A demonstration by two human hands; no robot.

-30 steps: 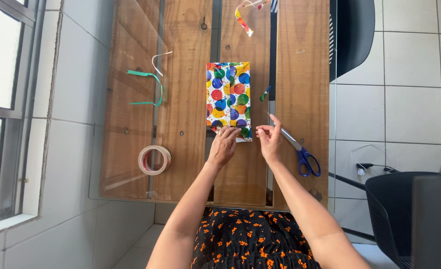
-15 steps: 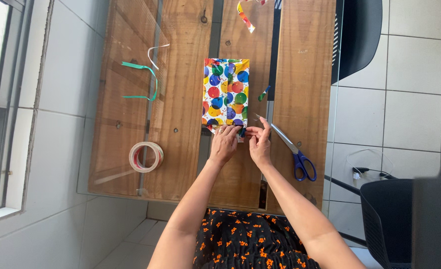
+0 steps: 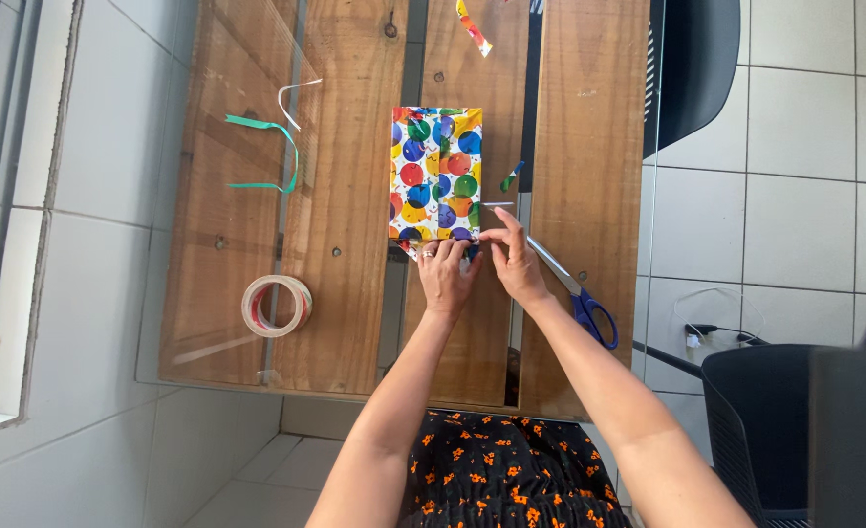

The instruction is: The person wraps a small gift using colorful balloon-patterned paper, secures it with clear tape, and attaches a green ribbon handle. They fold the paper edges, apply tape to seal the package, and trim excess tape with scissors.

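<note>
- The parcel [image 3: 436,173], in spotted wrap, lies mid-desk [image 3: 589,147].
- Left hand [image 3: 445,277] presses its near end, fingers closed on the fold.
- Right hand [image 3: 514,262] pinches a clear tape strip [image 3: 497,204] beside it.
- Judged step: taping the end flap; the strip needs laying flat across the fold.
- Scissors [image 3: 570,290] and tape roll [image 3: 276,305] lie near.

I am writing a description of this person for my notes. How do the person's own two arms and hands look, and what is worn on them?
Both arms are bare up to the picture's edge: no sleeves, watch or bracelet show. The left hand seems to wear a ring on one finger, too small to be sure. The right hand shows no ring. No gloves. Below the arms lies a black garment with small orange flowers.
</note>
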